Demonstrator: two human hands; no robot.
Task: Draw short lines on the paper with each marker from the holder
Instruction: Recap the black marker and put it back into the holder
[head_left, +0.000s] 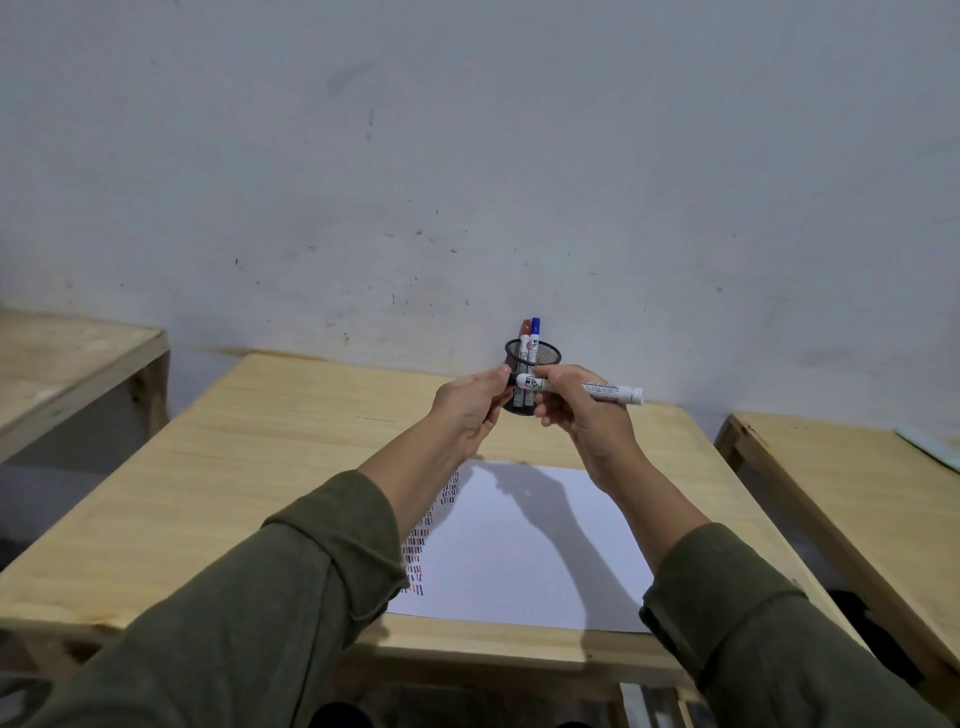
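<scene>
We're at a pale plywood table (218, 467) pushed up near a scuffed grey-white wall (467, 156), w/ a 2nd wooden bench (67, 364) off to the left & a 3rd wooden table (841, 493) on the right, both cut off by the frame edges. On our table lies a white sheet of paper (519, 561), shadowed across the middle by our arms, w/ columns of short red, blue & black dashes (423, 540) down its left edge; the left forearm covers part of them. At the far end of the table stands a black wire-mesh cup holder (543, 358), upright, w/ a red-capped marker (524, 338) & a blue-capped marker (535, 338) sticking up out of it side by side. In front of the holder we hold a white-barrelled marker (608, 389) roughly level, above the table & not touching the paper. Our right hand (582, 415) is clamped round the barrel, fingers curled over it; our left hand (472, 405) pinches the dark cap end (513, 378) btw thumb & fingertips. Can't tell if the cap is seated or partly off, as the fingers hide the join. Barrel print is too small to read. Both olive-green sleeves (260, 623) fill the lower frame & hide the table's near edge.
</scene>
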